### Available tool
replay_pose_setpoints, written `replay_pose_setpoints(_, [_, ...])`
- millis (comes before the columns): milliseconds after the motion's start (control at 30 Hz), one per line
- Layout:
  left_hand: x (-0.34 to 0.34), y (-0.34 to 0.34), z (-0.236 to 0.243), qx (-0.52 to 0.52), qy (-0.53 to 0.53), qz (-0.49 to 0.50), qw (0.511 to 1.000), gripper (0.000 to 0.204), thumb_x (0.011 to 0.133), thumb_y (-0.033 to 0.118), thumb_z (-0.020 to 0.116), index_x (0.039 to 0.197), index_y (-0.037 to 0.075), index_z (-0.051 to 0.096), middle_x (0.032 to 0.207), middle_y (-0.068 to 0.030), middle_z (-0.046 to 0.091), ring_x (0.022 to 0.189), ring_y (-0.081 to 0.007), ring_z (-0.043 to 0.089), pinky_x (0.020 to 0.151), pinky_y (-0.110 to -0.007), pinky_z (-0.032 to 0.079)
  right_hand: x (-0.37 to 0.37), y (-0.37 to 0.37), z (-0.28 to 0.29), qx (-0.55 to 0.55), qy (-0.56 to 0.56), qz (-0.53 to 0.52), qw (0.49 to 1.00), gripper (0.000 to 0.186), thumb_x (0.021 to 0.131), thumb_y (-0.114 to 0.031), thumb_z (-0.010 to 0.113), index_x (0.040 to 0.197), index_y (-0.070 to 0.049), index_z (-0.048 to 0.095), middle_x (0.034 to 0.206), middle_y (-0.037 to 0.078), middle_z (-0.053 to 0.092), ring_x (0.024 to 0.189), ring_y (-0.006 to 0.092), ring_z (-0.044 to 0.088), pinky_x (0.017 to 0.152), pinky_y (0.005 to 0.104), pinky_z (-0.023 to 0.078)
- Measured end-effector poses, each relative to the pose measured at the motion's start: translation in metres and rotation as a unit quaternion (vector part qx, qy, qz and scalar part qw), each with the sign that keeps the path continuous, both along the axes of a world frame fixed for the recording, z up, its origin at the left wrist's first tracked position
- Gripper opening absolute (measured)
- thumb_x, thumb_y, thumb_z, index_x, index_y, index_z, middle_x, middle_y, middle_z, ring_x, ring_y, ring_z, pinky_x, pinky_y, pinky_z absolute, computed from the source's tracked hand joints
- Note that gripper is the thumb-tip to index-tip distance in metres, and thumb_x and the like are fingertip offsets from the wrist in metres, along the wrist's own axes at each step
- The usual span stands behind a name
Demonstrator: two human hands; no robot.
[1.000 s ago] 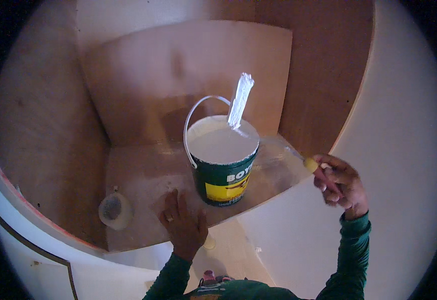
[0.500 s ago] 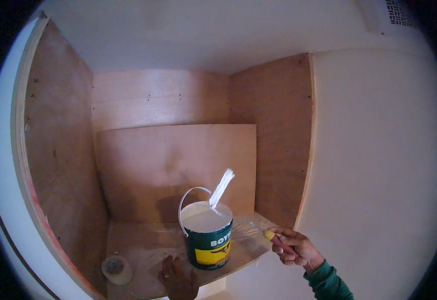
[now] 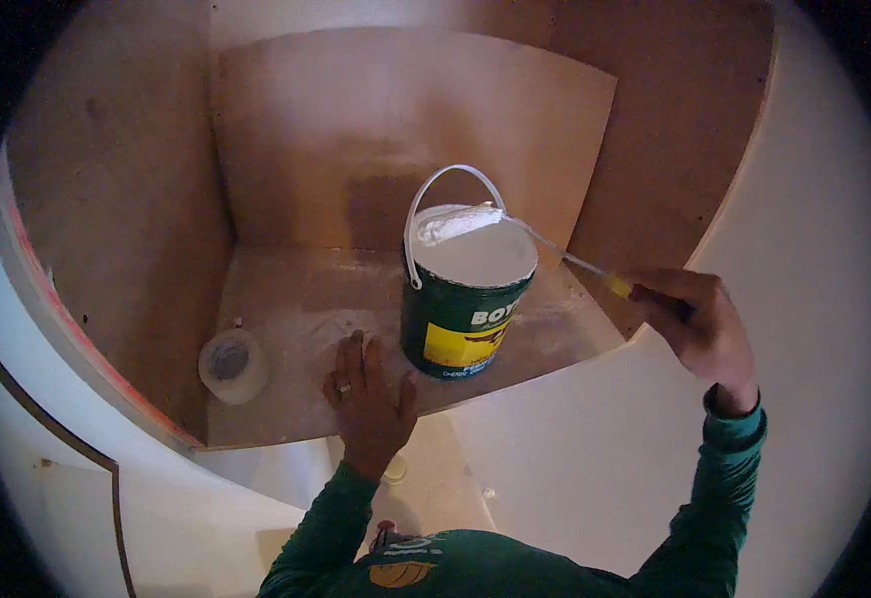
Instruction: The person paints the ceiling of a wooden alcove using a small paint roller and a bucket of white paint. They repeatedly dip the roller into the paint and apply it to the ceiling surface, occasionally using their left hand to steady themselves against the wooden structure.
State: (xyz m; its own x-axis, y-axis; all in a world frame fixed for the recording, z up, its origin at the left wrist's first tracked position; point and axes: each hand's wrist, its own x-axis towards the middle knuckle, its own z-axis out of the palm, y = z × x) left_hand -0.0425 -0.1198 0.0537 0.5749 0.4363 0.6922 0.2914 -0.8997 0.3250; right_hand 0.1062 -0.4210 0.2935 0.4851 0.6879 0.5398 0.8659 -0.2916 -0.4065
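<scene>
At right of frame, we see the right hand grasping 1 roller; lower centre, the left hand lies spread on a shelf.

Green paint bucket: large white capital lettering on the front; below, a yellow label panel with dark emblem; smaller pale lettering underneath. Green shirt: chest lettering, not legible.

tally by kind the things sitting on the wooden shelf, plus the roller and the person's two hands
Round green paint bucket with a yellow label: 1
Pale ring-shaped tape roll: 1
White paint-coated roller on a thin metal rod: 1
Bare hands, left hand and right hand: 2
Total: 5
</scene>
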Motion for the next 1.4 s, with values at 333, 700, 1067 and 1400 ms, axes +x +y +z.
replay_pose_setpoints(333, [0.006,0.004,0.002,0.045,0.003,0.033,0.998,0.065,0.095,0.038,0.060,0.147,0.002,0.044,0.153,-0.0248,0.043,0.144,-0.0394,0.039,0.109,-0.055,0.030,0.027,0.056,0.017,-0.162,-0.166,0.031,0.972,0.025,0.093,-0.006,0.067,0.116,0.002,0.073,0.107,0.022,0.075,0.091,0.0354,0.073,0.077,0.0419,0.058])
replay_pose_setpoints(700, [0.008,0.000,0.005,0.042,0.014,0.040,0.998,0.063,0.098,0.039,0.056,0.147,0.002,0.044,0.155,-0.0251,0.041,0.145,-0.0416,0.037,0.112,-0.056,0.027,0.031,0.045,0.029,-0.182,-0.102,0.035,0.977,0.027,0.095,-0.006,0.064,0.120,0.001,0.072,0.104,0.019,0.076,0.096,0.0278,0.074,0.086,0.0380,0.059])
replay_pose_setpoints(1067, [0.010,0.002,0.001,0.040,0.011,0.033,0.999,0.066,0.095,0.042,0.058,0.146,0.002,0.045,0.154,-0.0255,0.041,0.145,-0.0408,0.037,0.109,-0.056,0.029,0.032,0.043,0.025,-0.178,-0.087,-0.008,0.980,0.025,0.095,-0.008,0.066,0.118,0.000,0.073,0.103,0.019,0.076,0.090,0.0299,0.075,0.080,0.0397,0.059])
replay_pose_setpoints(1400, [0.006,0.003,0.002,0.050,0.018,0.022,0.998,0.070,0.094,0.043,0.060,0.149,0.002,0.043,0.156,-0.0251,0.040,0.146,-0.0405,0.036,0.110,-0.055,0.029,0.019,0.035,0.022,-0.163,-0.108,-0.024,0.980,0.027,0.093,0.004,0.065,0.119,0.005,0.071,0.103,0.018,0.075,0.086,0.0270,0.073,0.079,0.0355,0.059])
